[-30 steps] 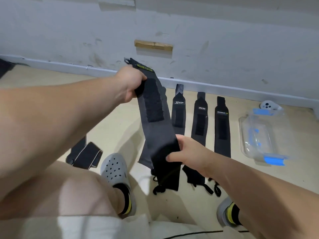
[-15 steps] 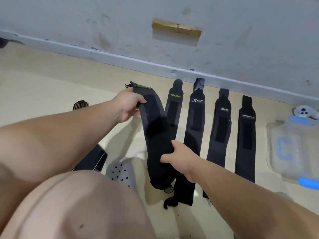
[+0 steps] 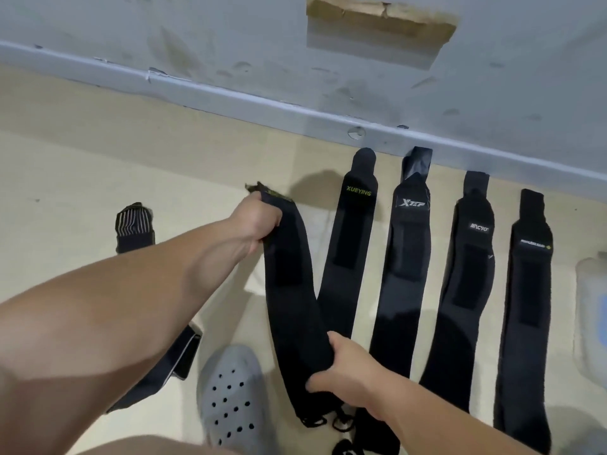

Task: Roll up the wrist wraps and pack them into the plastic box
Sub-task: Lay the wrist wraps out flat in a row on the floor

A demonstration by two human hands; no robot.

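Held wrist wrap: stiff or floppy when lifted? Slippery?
Likely floppy: the held wrap bends in a curve between the left hand and right hand. Probably not slippery: matte fabric, gripped near each end. Likely light, being a thin, flat strip.

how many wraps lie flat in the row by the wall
4, left to right: XUEYING wrap, XTEP wrap, third wrap, and rightmost wrap beside the plastic box. The held wrap is extra.
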